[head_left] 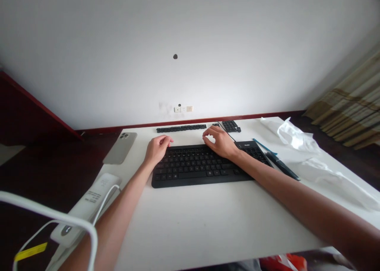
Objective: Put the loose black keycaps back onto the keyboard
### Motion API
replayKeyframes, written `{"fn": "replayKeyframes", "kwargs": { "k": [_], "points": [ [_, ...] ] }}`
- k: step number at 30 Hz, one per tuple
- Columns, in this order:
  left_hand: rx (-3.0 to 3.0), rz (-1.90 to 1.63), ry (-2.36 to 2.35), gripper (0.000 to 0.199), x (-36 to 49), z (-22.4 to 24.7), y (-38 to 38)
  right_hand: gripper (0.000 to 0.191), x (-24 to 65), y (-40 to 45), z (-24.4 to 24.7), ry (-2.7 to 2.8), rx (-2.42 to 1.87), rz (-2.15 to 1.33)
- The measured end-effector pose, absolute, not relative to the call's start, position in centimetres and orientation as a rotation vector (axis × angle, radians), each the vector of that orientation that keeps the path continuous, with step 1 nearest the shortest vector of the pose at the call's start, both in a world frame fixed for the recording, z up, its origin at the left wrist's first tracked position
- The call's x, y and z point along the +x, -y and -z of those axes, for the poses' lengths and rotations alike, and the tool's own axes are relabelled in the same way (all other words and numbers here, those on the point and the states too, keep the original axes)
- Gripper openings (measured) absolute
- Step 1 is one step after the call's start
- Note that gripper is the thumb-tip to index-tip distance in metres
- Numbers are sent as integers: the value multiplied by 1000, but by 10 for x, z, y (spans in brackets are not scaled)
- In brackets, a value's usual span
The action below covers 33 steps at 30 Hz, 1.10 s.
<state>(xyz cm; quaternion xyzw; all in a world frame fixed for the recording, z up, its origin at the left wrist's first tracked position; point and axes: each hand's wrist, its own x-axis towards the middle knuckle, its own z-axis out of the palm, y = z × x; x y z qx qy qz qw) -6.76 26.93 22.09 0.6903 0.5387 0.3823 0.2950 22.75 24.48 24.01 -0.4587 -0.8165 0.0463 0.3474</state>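
**Keyboard flat on table, both hands at its far edge**

Keyboard (196,168): matte black plastic, long slab, rounded corners, lying mid-table. Left hand (158,149) is at its far left corner, fingers curled, thumb near index; can't tell if they pinch anything. Right hand (221,142) is over the far edge, right of middle; thumb and index bend into a ring, tips close, grip on anything unclear.

Beyond: strip of small black keys (181,128) in a row, plus a blocky key cluster (229,126). Right: thin blue stick (264,146), dark slim tool (283,167), crinkled translucent plastic bag (292,135). Left: smooth pale phone (120,149), back up; glossy white power strip (92,203). Table (219,215): smooth white top.
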Motion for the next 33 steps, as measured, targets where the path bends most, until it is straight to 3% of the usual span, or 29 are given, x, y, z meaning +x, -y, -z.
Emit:
{"fn": "replayKeyframes", "kwargs": {
  "k": [9, 25, 33],
  "points": [
    [1837, -1050, -1421, 33, -68, -218, -269, 16, 229, -250, -242, 1874, -1202, 10],
    [1858, -1024, -1435, 33, -69, -218, -269, 51, 239, -294, -222, 2171, -1335, 79],
    [1863, -1031, -1444, 33, -68, -218, -268, 43, 240, -298, -217, 2195, -1371, 36]
  ]
}}
